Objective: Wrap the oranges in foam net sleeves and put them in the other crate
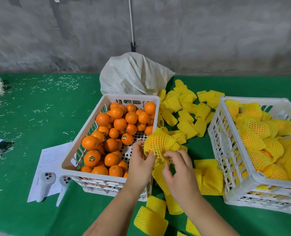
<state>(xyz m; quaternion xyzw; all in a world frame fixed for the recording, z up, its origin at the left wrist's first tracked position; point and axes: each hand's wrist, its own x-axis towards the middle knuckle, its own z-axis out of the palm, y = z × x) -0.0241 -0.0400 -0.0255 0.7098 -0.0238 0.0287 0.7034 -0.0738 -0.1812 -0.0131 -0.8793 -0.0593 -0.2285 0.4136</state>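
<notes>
Yellow foam net sleeve (159, 144) with an orange inside, held up between both hands, just above the near right corner of the left crate (68, 163). Left hand (141, 163) curled on the sleeve's lower left edge, thumb and fingers pinching the net. Right hand (178, 169) below and right of it, fingertips pinching the sleeve's bottom edge. Bare oranges (110, 132) piled in the left crate. Wrapped oranges (264, 143) filling the right crate (226, 169). Loose empty sleeves (185, 108) scattered on the green table (30, 108) between the crates and under the wrists. Behind the left crate, a white sack (132, 74); left of it, two white controllers (46, 183) on paper.
</notes>
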